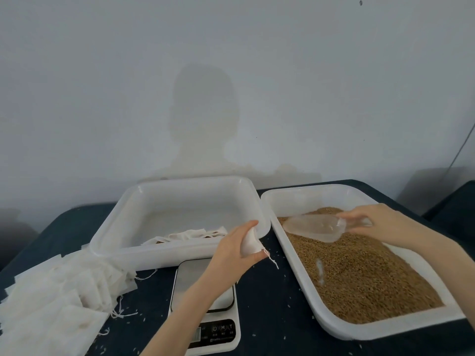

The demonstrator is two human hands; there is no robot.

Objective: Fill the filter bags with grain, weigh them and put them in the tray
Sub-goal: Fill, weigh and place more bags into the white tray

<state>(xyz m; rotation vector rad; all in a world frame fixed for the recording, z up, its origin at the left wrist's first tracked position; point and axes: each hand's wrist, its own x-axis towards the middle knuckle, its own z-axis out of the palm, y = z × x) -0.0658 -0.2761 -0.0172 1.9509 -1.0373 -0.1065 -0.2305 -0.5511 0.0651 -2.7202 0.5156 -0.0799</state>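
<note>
While the left hand (237,249) grips a white filter bag (249,243), fingers and thumb curled round it, the bag is held in the air between the two trays, just above the far right corner of the scale (205,304). Its drawstring (273,260) dangles from the lower end. The right hand (377,222) pinches the handle of a clear plastic scoop (312,227) between thumb and fingers, the scoop's bowl pointing left over the grain (359,276); whether it touches the grain cannot be told. That brown grain fills a white grain tray (331,327) along the right side of the dark table (272,309). A second white tray (113,224) sits at the far middle of the table, with a row of filled bags (190,235) lying against its near wall. The scale stands at the near edge, just in front of that tray. A loose pile of empty filter bags (59,301) spreads over the near left corner, strings trailing. Stray grains dot the table.
</note>
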